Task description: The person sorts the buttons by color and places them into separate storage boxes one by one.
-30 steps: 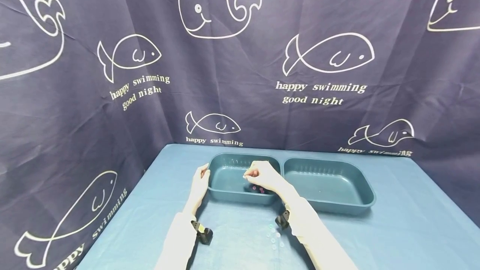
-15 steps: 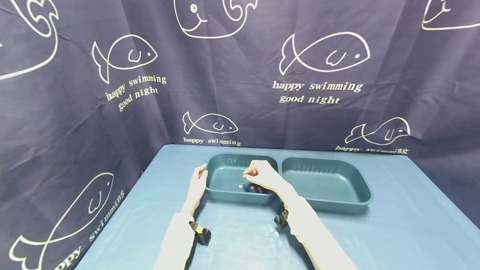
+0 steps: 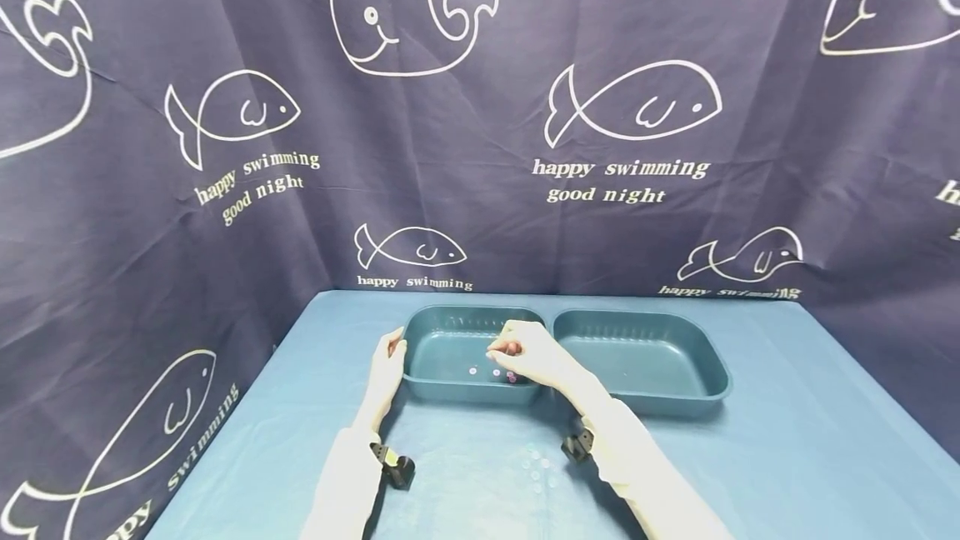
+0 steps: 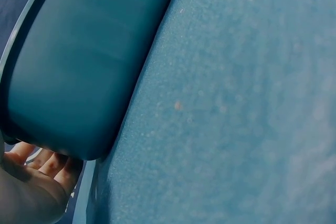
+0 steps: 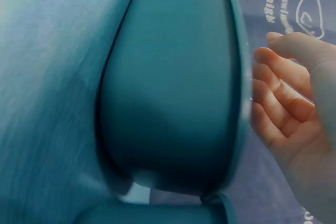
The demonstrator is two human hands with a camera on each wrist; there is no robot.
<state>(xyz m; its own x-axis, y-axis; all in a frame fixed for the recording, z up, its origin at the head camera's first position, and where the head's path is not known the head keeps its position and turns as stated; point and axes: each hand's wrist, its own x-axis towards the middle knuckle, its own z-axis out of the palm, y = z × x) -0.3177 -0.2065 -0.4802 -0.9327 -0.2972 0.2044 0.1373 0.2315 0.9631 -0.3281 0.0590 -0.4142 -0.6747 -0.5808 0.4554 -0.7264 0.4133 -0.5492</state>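
Observation:
Two teal plastic bins stand side by side: a left bin (image 3: 476,391) and a right bin (image 3: 647,403). My left hand (image 3: 385,367) rests against the left bin's outer end; in the left wrist view its fingers (image 4: 52,165) touch the wall below the rim. Over the left bin hovers my right hand (image 3: 531,352), thumb tip close to the index finger and the other fingers curled, as the right wrist view shows. Whether it holds a small piece I cannot tell. Several small pink round pieces (image 3: 512,375) lie on the left bin's floor, one of them paler (image 3: 472,371).
Several small clear, pale round pieces (image 3: 536,473) lie on the blue tablecloth (image 3: 465,473) in front of the bins, near the right wrist. A dark curtain (image 3: 420,148) with white fish and whale drawings hangs behind and at the left.
A pale piece has appeared on the left bin's floor, left of the pink ones. Both hands stay about where they were; the whole head view has shifted slightly.

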